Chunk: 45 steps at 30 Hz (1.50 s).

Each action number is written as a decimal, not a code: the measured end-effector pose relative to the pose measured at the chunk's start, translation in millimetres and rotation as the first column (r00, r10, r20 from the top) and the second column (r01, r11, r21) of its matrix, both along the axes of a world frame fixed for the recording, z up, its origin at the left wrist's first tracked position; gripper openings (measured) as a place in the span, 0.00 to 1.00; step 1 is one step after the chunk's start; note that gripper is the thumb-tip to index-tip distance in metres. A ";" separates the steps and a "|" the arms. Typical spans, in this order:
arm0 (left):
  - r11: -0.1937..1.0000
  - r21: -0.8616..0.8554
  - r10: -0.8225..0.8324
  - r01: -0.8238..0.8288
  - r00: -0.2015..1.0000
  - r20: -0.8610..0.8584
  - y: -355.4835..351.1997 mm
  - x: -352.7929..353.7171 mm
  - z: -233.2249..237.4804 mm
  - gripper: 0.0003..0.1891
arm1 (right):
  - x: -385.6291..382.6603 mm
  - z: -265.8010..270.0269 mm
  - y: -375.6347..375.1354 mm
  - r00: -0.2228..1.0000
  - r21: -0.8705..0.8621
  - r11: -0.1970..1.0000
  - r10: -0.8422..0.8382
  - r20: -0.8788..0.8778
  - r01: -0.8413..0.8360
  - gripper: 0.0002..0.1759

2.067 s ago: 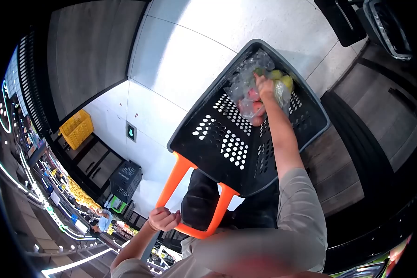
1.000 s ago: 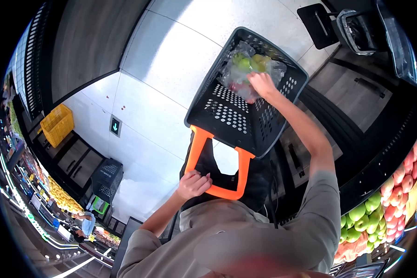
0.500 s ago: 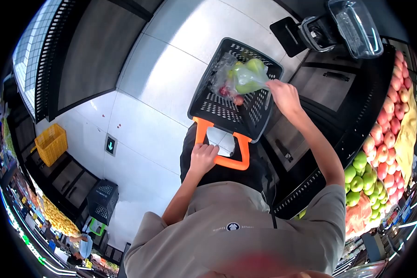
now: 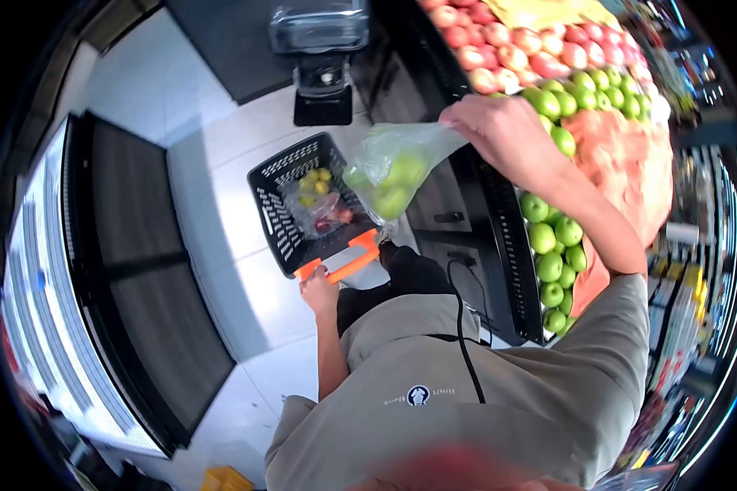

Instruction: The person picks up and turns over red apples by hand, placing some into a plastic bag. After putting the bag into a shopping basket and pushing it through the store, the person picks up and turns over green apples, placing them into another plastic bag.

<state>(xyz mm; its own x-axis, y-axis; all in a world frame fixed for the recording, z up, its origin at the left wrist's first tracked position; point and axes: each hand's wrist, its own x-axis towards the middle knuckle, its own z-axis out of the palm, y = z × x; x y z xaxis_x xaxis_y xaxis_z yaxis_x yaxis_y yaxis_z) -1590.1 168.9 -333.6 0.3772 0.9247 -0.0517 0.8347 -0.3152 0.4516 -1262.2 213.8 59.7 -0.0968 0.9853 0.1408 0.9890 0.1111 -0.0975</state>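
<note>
My right hand (image 4: 499,135) is closed on the gathered top of a clear plastic bag (image 4: 397,164) with several green apples inside. The bag hangs beside the right rim of a dark shopping basket (image 4: 291,155), in front of the display stand. My left hand (image 4: 319,290) grips the orange handle (image 4: 356,263) of the basket. In the basket lie yellow-green fruit (image 4: 315,182) and reddish fruit (image 4: 327,221) in thin plastic; their kinds are hard to make out.
Loose green apples (image 4: 549,237) and red apples (image 4: 512,56) fill the black-edged stand (image 4: 499,221) at my right. A scale-like device with a clear tray (image 4: 319,31) stands ahead. A dark cabinet (image 4: 139,262) runs along the left. A yellow basket (image 4: 225,479) shows at the bottom edge.
The bag of green apples has come up out of the basket, lifted by my right hand toward the apple display. My view has turned to the right. My left hand keeps hold of the handle.
</note>
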 end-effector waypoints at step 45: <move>0.527 -0.720 -0.821 0.451 0.487 -0.297 170.0 190.3 156.8 0.18 | 374.4 146.4 -363.8 0.387 0.402 0.430 -0.903 0.187 0.808 0.10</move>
<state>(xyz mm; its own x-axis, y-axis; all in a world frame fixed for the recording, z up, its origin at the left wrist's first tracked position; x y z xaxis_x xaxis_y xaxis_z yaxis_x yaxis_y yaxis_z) -1399.8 338.9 -176.8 0.5620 0.1667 -0.8101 0.6021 -0.7541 0.2625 -887.9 -150.1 206.1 0.6964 0.5104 0.5045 0.5161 -0.8446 0.1422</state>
